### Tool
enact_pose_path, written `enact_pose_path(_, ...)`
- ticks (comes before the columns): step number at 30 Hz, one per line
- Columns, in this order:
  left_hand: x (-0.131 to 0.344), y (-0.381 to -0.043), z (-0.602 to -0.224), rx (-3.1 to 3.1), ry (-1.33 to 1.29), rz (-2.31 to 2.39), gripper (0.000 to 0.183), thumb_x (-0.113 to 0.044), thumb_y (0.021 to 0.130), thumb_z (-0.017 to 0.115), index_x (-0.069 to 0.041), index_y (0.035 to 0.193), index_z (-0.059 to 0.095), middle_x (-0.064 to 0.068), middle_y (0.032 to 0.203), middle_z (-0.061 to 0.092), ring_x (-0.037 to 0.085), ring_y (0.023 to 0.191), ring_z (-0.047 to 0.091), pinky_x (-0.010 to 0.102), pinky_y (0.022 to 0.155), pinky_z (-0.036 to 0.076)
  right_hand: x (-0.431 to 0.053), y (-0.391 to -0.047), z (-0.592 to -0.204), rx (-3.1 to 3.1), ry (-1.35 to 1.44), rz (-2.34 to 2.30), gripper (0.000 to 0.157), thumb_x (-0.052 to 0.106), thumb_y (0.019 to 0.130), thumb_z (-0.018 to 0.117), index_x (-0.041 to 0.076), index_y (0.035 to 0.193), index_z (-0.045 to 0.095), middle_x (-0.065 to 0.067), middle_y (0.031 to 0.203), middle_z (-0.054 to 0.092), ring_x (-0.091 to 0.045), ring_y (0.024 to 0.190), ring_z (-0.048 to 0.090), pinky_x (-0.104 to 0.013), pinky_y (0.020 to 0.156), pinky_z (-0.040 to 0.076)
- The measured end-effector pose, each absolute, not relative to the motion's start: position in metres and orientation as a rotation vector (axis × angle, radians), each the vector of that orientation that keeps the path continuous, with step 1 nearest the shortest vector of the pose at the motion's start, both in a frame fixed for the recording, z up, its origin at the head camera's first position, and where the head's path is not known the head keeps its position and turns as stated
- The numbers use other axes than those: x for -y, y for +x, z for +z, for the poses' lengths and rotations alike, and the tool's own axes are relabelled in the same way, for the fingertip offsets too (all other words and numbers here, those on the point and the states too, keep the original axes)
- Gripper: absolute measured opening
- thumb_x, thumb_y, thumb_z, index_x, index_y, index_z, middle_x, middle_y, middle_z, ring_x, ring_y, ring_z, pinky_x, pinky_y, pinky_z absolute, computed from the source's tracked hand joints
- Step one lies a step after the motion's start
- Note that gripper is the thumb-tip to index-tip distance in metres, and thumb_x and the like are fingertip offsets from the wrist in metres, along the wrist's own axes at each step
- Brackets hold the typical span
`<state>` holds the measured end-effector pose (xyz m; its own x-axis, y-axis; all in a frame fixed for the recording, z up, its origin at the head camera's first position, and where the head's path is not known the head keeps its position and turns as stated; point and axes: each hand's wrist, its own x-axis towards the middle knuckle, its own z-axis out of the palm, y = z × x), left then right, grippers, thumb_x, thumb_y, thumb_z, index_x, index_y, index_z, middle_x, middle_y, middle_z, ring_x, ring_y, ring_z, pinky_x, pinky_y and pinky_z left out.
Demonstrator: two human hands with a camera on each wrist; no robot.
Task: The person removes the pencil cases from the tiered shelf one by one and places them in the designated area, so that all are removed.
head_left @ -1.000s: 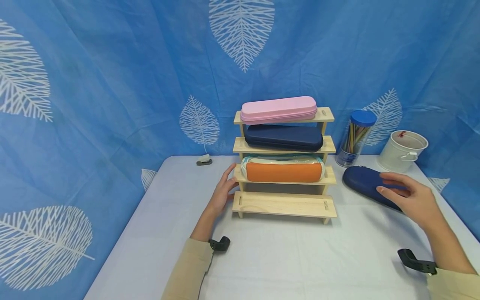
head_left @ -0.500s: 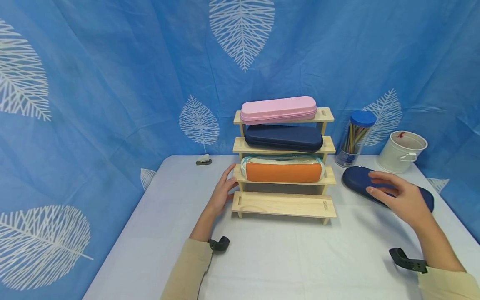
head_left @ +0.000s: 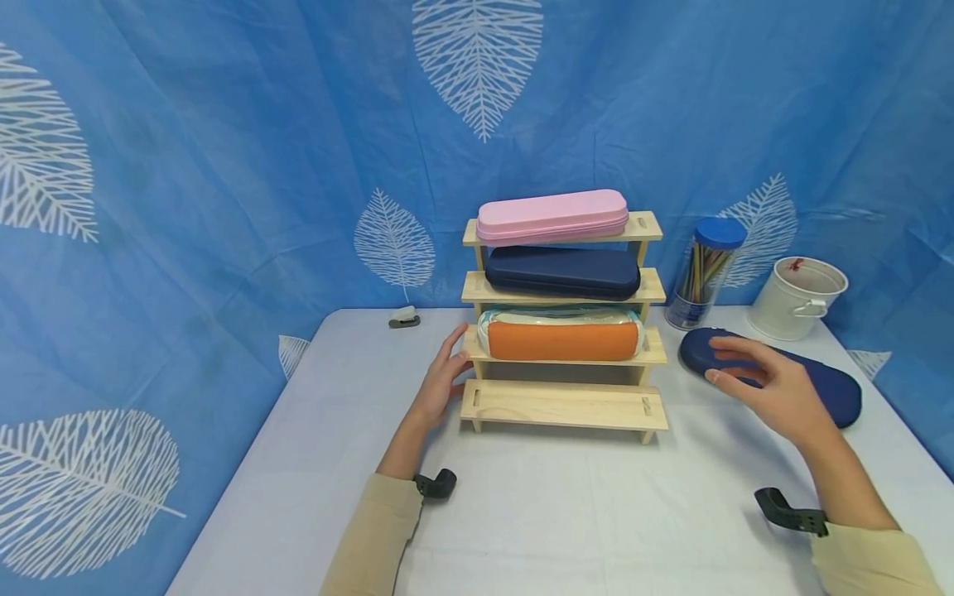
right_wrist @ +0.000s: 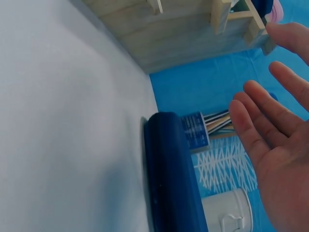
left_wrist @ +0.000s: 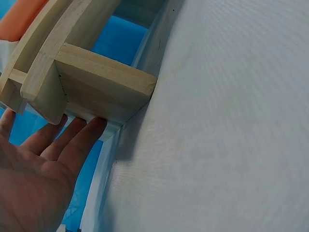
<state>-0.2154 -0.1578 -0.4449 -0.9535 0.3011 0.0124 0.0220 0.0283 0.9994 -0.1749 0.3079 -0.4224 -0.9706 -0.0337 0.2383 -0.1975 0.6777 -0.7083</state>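
A stepped wooden rack (head_left: 566, 406) stands mid-table. From top down it bears a pink pencil case (head_left: 553, 215), a navy pencil case (head_left: 563, 274) and an orange pencil case (head_left: 563, 340) with a clear top; its lowest step is bare. My left hand (head_left: 440, 385) rests against the rack's left side; in the left wrist view its fingertips (left_wrist: 99, 126) touch the wood. My right hand (head_left: 775, 393), fingers loosely bent and holding nothing, hovers in front of a blue case (head_left: 827, 389) lying on the table, partly hiding it.
Behind the blue case stand a clear jar (head_left: 701, 277) of sticks with a blue lid and a white metal bucket (head_left: 797, 298). A small grey item (head_left: 405, 318) lies at the back left. A blue leaf-print curtain (head_left: 261, 165) borders the table (head_left: 596, 513).
My right hand has moved left, towards the rack, uncovering the right end of the blue case. My left hand stays at the rack's side.
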Motion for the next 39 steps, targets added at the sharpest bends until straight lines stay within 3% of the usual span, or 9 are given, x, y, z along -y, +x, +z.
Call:
enact_pose_path(9,0.158,-0.216,-0.446,-2.096,0.344,2.034,0.056,-0.035,0.105,0.035,-0.025,0.156,0.013,0.006,0.155,0.022,0.033,0.135,0.035,0.056,0.100,0.036,-0.294,-0.178,-0.423,2.670,0.233,1.201,0.053,0.033,0.088,0.071,0.016,0.136,0.054,-0.011,0.128,0.056,-0.002,0.095,0.056,-0.005,0.072,0.043)
enact_pose_path(16,0.158,-0.216,-0.445,-2.074,0.344,2.054,0.054,-0.034,0.105,0.035,-0.028,0.155,0.016,0.007,0.155,0.022,0.032,0.135,0.034,0.056,0.101,0.036,-0.283,-0.181,-0.422,2.670,0.245,1.218,0.055,0.035,0.087,0.072,0.015,0.136,0.054,-0.010,0.128,0.055,0.002,0.094,0.054,-0.005,0.072,0.042)
enact_pose_path(26,0.158,-0.217,-0.446,-2.094,0.331,2.045,0.055,-0.033,0.105,0.035,-0.026,0.155,0.015,0.006,0.156,0.021,0.032,0.135,0.035,0.057,0.101,0.036,-0.270,-0.181,-0.420,2.639,0.315,1.251,0.053,0.030,0.088,0.072,0.014,0.135,0.054,-0.012,0.124,0.057,-0.030,0.102,0.060,-0.008,0.077,0.044)
enact_pose_path(33,0.157,-0.216,-0.446,-2.089,0.334,2.059,0.054,-0.032,0.105,0.036,-0.027,0.155,0.017,0.005,0.156,0.023,0.032,0.134,0.036,0.057,0.100,0.036,-0.259,-0.183,-0.418,2.578,0.381,1.274,0.051,0.022,0.087,0.073,0.013,0.134,0.055,-0.007,0.126,0.057,-0.020,0.106,0.056,-0.009,0.083,0.043)
enact_pose_path(39,0.157,-0.216,-0.446,-2.078,0.324,2.069,0.053,-0.031,0.105,0.036,-0.027,0.155,0.017,0.006,0.155,0.024,0.032,0.134,0.036,0.057,0.101,0.035,-0.248,-0.183,-0.413,2.518,0.432,1.306,0.052,0.012,0.086,0.074,0.010,0.134,0.055,-0.011,0.126,0.058,-0.021,0.108,0.054,-0.008,0.088,0.040)
